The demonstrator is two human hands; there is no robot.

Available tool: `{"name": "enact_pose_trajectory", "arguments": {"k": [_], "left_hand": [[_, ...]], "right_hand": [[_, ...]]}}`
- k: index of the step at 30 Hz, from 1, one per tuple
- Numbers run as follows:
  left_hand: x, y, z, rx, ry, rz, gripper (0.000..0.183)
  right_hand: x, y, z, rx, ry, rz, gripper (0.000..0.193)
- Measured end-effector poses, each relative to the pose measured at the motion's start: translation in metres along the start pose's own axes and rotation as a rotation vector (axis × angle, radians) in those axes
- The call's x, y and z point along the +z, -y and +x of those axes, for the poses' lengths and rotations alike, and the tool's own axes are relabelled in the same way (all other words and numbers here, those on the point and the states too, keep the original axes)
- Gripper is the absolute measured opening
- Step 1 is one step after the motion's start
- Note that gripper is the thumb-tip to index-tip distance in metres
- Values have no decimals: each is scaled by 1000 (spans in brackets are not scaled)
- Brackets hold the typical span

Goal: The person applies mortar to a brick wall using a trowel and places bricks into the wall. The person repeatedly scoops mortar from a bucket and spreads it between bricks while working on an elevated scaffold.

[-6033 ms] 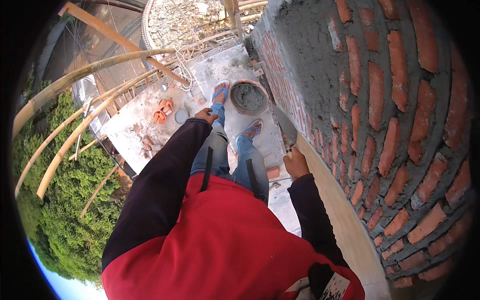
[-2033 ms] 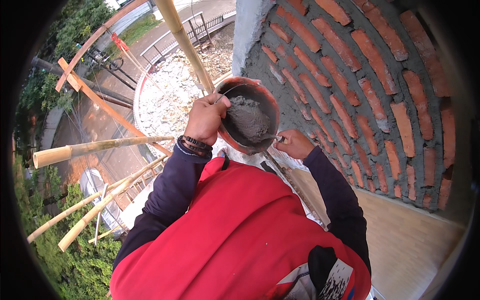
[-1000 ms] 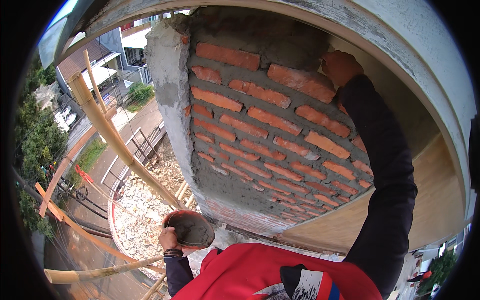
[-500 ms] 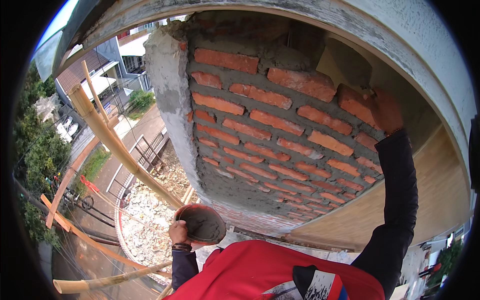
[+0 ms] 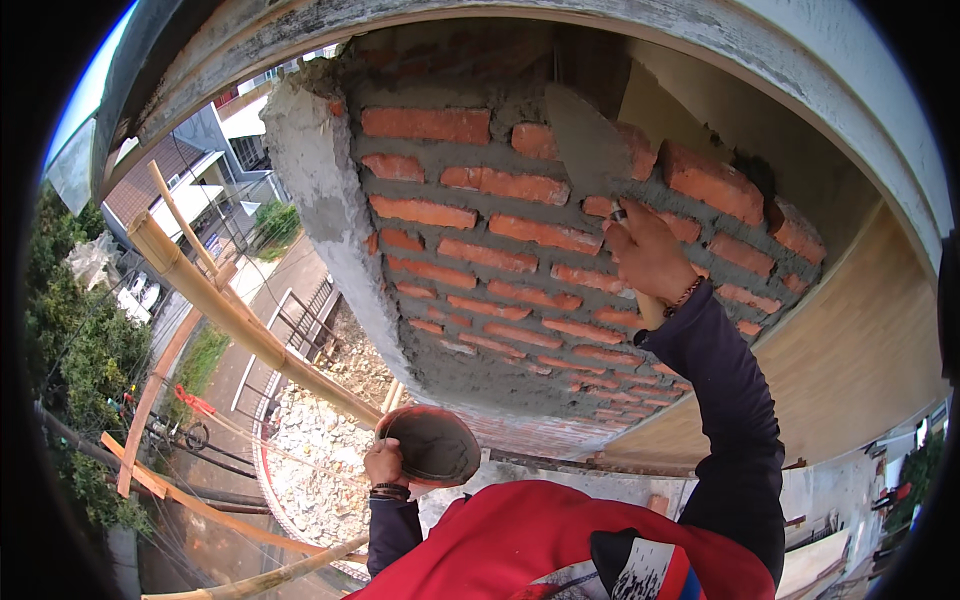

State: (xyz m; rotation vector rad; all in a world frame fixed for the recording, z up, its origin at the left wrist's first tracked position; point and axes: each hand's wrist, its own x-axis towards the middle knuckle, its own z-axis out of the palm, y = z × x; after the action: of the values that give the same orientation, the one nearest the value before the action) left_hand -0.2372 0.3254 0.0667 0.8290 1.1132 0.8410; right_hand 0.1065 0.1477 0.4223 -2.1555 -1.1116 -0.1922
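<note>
My right hand [image 5: 648, 250] is closed round the handle of a pointed trowel [image 5: 588, 140], whose grey blade lies over the upper bricks. Behind it stands a red brick wall [image 5: 432, 124] with grey mortar in the joints. One brick [image 5: 712, 184] in the top row sits to the right of the blade, with wet mortar by its end. Low down in front of me, my left hand [image 5: 384, 462] grips the rim of a round, reddish bowl [image 5: 462, 482]. Grey mortar fills much of the bowl.
A rough concrete column [image 5: 318, 190] borders the wall on the left. Bamboo poles [image 5: 240, 315] and boards cross the scaffold there, with rubble [image 5: 310, 450] far below. A pale beam [image 5: 760, 50] curves overhead. A wooden panel [image 5: 850, 350] covers the right side.
The trowel in my right hand has moved left and down, from beside the far right brick to over the upper bricks. My left hand still holds the bowl.
</note>
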Motion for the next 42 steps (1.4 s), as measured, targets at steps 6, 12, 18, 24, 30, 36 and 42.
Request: {"name": "enact_pose_trajectory", "arguments": {"k": [6,12,18,24,30,36,42], "left_hand": [[13,-6,-15,-39,62,111,6],[22,-4,-27,-25,31,89,6],[28,2,-34,-31,32,88,8],[31,6,-44,-38,29,96,7],[35,21,-58,-30,-50,42,6],[47,23,-70,3,-101,174,8],[61,12,-91,-43,-43,128,9]], "right_hand": [[-26,-31,-33,326,110,622,24],[13,-64,-58,88,-26,590,24],[55,-45,-21,-2,350,782,31],[75,-31,19,73,314,834,32],[68,-41,7,85,272,950,33],[69,-79,-37,113,526,651,28],[128,-150,-141,-456,812,-104,30]]}}
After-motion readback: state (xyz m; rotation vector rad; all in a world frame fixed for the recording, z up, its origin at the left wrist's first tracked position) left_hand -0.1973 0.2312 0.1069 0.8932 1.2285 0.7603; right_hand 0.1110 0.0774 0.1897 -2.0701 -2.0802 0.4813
